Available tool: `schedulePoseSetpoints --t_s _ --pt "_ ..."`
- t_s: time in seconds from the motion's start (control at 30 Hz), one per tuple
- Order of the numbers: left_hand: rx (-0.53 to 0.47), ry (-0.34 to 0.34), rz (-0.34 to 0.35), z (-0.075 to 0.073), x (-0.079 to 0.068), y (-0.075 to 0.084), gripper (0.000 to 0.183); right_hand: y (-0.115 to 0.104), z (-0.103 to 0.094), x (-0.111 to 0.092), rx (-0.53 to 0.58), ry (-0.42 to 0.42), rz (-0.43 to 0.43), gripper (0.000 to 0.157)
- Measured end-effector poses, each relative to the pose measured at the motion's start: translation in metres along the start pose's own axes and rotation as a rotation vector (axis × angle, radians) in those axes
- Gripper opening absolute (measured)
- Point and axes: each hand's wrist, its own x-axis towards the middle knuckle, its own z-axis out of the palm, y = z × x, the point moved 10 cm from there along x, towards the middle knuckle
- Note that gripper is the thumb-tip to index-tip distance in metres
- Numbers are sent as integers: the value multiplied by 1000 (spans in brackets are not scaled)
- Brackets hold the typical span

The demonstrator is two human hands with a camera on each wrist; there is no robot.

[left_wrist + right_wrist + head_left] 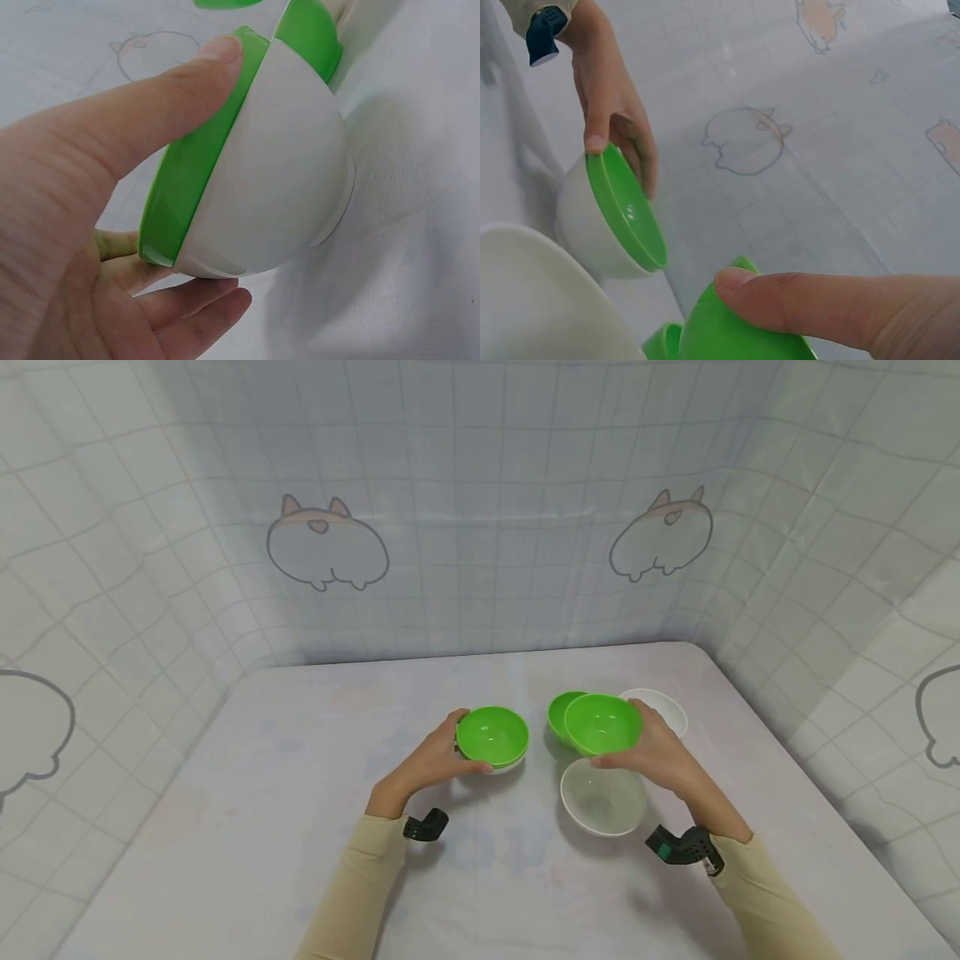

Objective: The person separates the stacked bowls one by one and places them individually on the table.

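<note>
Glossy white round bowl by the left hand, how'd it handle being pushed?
The glossy white bowl seems stiff, with an evenly curved wall. Its narrow foot suggests it might tip if pushed high. Its shiny surface may be slippery.

Two hands are at work, a left hand and a right hand. Green bowls number three: one in the left hand, one in the right, and one just left of the right hand's bowl. White bowls number two: one under the left hand's green bowl, one on the near side of the right hand. One white dish lies beyond the right hand. Dark wrist devices number two, one by each hand.
</note>
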Motion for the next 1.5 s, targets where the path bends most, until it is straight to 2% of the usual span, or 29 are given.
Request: schedulePoseSetpoints --t_s 0.17,0.5,0.77,1.03,1.5 --pt "7 -1 -1 -2 -1 -1 108 8 -9 -8 21 21 -4 85" --pt "6 4 -7 -6 -3 -2 108 26 -26 -22 -18 30 123 112" --pt "-7 7 -10 -4 -4 -2 107 37 -33 -35 -3 45 118 98" --pt "2 14 -11 -3 -3 -3 108 47 -41 -52 -13 53 130 98" --pt "8 11 10 -2 -2 -2 110 69 -39 -72 14 55 205 103"
